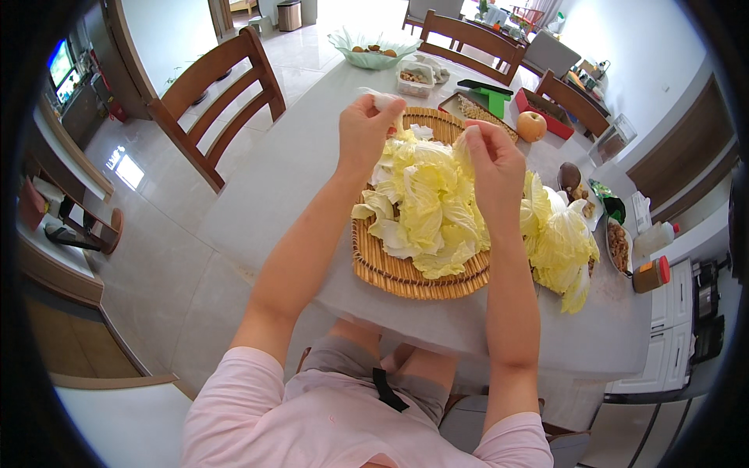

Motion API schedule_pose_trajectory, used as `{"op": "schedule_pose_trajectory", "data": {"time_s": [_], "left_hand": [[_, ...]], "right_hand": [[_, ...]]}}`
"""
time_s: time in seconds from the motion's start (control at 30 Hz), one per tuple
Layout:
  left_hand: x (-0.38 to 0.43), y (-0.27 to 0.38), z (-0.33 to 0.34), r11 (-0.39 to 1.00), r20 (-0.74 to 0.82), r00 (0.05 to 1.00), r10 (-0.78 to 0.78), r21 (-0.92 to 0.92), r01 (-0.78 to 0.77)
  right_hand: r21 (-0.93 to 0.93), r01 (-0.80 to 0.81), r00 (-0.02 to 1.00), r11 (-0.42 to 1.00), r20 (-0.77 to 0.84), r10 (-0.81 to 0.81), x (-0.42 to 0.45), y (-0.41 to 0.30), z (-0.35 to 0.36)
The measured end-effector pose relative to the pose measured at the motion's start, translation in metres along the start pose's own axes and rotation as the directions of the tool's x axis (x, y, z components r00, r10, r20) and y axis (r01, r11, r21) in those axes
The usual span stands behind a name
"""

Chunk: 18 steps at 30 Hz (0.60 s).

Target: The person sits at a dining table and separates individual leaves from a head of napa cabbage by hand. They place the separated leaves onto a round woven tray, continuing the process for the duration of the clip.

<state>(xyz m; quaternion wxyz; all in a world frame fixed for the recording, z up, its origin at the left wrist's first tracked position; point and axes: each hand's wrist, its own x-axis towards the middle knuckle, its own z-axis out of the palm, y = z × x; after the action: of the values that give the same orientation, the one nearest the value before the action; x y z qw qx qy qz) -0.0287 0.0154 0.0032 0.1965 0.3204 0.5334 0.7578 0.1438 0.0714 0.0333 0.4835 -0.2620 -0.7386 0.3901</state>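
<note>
Both my hands are raised over the far side of a woven reed tray (398, 284) on the table. A heap of torn yellow-and-white napa cabbage leaves (436, 205) covers most of the tray. My left hand (370, 133) pinches a pale strip of cabbage leaf (383, 100) between thumb and fingers. Opposite it, my right hand (498, 161) grips a yellow piece of leaf (462, 153) at the heap's right edge; the fingers partly hide it. Beyond my right forearm lies a second pile of larger cabbage leaves (560, 237).
Across the grey table (281, 193) stand a glass bowl (374, 57), a plastic container (415, 79), a green stand (496, 100), a red box (544, 114) and an apple (531, 126). To the right are a dish of food (618, 245) and a red-lidded jar (650, 275). Wooden chairs (216, 105) flank the table.
</note>
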Motion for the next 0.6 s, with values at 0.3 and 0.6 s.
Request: {"op": "schedule_pose_trajectory", "data": {"time_s": [0.3,0.6], "left_hand": [[0.01,-0.031,-0.001,0.86,0.283,0.948,0.145,0.437,-0.262],[0.004,-0.02,0.0,0.909,0.199,0.976,0.083,0.386,-0.156]], "right_hand": [[-0.876,0.165,0.986,0.452,0.153,-0.064,0.017,0.025,-0.068],[-0.973,0.008,0.913,0.229,0.1,0.396,0.018,0.029,-0.109]]}}
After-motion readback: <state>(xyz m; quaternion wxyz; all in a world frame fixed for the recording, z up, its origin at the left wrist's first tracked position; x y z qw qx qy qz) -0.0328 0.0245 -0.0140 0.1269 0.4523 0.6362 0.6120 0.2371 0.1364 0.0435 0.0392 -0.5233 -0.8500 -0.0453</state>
